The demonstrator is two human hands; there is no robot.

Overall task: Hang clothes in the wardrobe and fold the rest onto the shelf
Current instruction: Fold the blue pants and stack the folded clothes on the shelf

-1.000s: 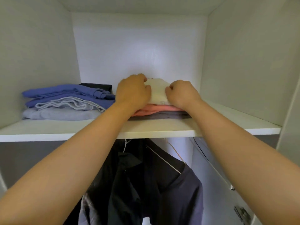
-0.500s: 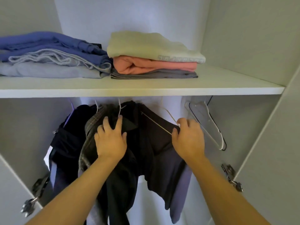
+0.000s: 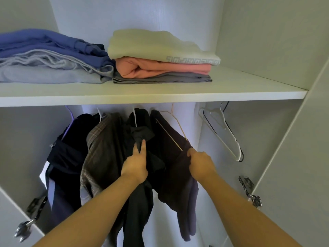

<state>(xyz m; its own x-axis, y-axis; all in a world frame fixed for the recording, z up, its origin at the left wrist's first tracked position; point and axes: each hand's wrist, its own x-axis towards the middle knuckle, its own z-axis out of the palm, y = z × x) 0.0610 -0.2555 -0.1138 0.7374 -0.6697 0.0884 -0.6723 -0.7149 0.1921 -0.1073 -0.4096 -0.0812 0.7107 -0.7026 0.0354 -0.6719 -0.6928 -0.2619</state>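
Two stacks of folded clothes lie on the white shelf point(image 3: 160, 94): a blue and grey pile point(image 3: 53, 57) on the left, and a cream top point(image 3: 153, 45) over a pink one point(image 3: 160, 68) over a grey one in the middle. Below the shelf several dark garments hang on hangers. My left hand point(image 3: 136, 164) pinches the collar cloth of a black hanging garment point(image 3: 140, 134). My right hand point(image 3: 200, 164) grips the edge of a dark purple garment point(image 3: 170, 157) at the end of its white hanger.
Empty white and black hangers point(image 3: 226, 132) hang at the right of the rail. A plaid jacket point(image 3: 101, 148) and a navy garment point(image 3: 67, 154) hang to the left. Metal door hinges point(image 3: 249, 191) sit on the wardrobe's side walls.
Both hands left the folded stack on the shelf and dropped to the hanging clothes. The left hand shifted right from the plaid jacket to the black garment; the view tilted downward.
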